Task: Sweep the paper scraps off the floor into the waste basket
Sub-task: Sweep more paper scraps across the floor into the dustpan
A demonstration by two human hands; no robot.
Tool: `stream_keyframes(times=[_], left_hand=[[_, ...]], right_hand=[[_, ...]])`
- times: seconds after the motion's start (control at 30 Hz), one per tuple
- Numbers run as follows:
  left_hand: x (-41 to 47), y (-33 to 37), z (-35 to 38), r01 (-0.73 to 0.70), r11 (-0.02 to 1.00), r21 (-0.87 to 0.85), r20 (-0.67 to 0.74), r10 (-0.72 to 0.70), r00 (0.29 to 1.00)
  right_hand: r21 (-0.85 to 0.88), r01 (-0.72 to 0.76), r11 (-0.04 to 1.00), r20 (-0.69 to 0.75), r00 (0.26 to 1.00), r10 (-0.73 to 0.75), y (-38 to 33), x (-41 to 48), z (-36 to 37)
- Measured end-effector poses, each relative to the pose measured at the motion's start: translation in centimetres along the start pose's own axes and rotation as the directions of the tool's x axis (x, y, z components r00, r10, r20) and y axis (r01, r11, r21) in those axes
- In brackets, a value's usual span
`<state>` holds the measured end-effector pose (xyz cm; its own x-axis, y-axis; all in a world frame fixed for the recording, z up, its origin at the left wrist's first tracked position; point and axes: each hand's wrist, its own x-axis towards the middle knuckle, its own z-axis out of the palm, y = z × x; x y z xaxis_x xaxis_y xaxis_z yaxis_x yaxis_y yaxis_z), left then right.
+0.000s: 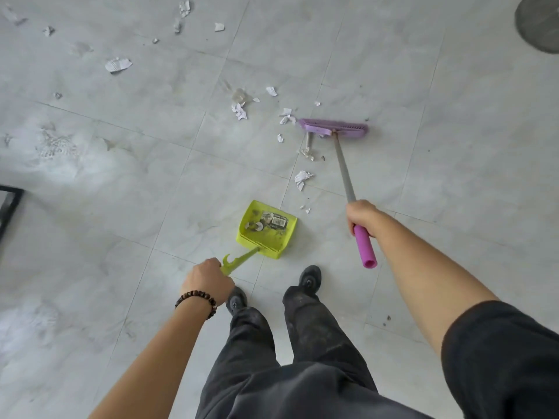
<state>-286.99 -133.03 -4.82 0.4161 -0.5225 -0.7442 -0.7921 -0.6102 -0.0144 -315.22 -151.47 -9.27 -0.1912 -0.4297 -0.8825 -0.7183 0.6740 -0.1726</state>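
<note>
Left hand [208, 281] closed round the green dustpan [266, 229] handle; pan rests on the floor [453, 176] just ahead of the shoes, its mouth facing away. Right hand [361, 217] clenched on the broom [335, 128] pole. Broom head lies beyond a loose trail of paper scraps [302, 178]. Gathering step under way, I judge: next, draw the trail back into the pan. More scraps lie farther left (waste basket possibly the dark round thing [540, 22] at top right, unsure).
</note>
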Motion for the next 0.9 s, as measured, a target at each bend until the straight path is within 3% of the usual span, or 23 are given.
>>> stream_keyframes(times=[0.07, 0.13, 0.23, 0.33, 0.53, 0.73, 0.9], left_hand=[[0.5, 1.0, -0.6, 0.002, 1.0, 0.011, 0.019, -0.002, 1.0], [0.7, 1.7, -1.0, 0.002, 1.0, 0.011, 0.033, -0.002, 0.999], [0.6, 1.9, -1.2, 0.006, 1.0, 0.016, 0.047, -0.007, 0.999], [0.5, 1.4, -1.4, 0.02, 1.0, 0.021, 0.041, -0.021, 0.999], [0.5, 0.6, -1.6, 0.046, 0.999, -0.017, 0.018, -0.046, 0.999], [0.5, 0.6, 0.0, 0.054, 0.998, -0.036, -0.025, -0.055, 0.998], [0.2, 1.1, 0.0, 0.049, 0.998, -0.027, -0.021, -0.049, 0.999]], right_hand=[[0.157, -0.143, 0.977, 0.181, 0.977, 0.114, 4.6, -0.7, 1.3], [0.217, -0.252, 0.943, 0.263, 0.945, 0.193, 9.3, -1.7, 2.4], [0.07, -0.141, 0.987, 0.006, 0.99, 0.141, 14.0, -3.0, 2.9], [-0.021, -0.066, 0.998, -0.089, 0.994, 0.064, 14.9, -3.7, 2.7], [-0.042, 0.087, 0.995, -0.149, 0.985, -0.092, 6.1, -0.1, -1.0], [0.138, 0.231, 0.963, -0.168, 0.964, -0.207, -5.3, 7.0, -2.9], [-0.018, 0.161, 0.987, -0.033, 0.986, -0.161, -3.4, 7.6, 0.8]])
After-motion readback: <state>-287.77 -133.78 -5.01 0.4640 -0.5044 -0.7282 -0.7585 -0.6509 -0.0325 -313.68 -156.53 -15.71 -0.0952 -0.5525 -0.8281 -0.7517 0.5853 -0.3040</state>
